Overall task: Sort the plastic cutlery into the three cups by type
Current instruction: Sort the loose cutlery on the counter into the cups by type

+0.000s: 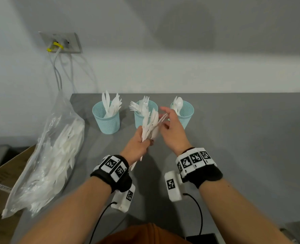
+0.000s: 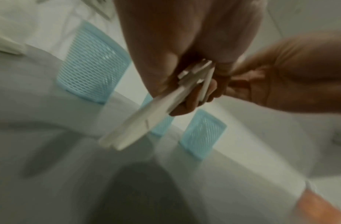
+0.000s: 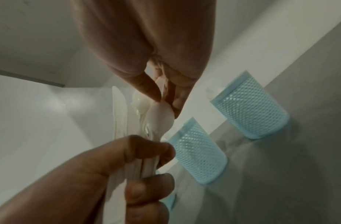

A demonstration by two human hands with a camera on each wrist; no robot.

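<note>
Head view shows a grey worktop (image 1: 233, 147) against a pale wall (image 1: 145, 50) with a socket plate (image 1: 64, 42). At the worktop's left edge lies one clear bag (image 1: 49, 164) of white cutlery. Near the back edge stand three blue cups: the knife cup (image 1: 107, 120), the fork cup (image 1: 140, 118) and the spoon cup (image 1: 186, 115). In front of them the left hand (image 1: 137, 148) grips a bunch of cutlery (image 1: 150, 124) by the handles. The right hand (image 1: 174, 131) pinches a spoon (image 3: 161, 113) at the top of the bunch.
</note>
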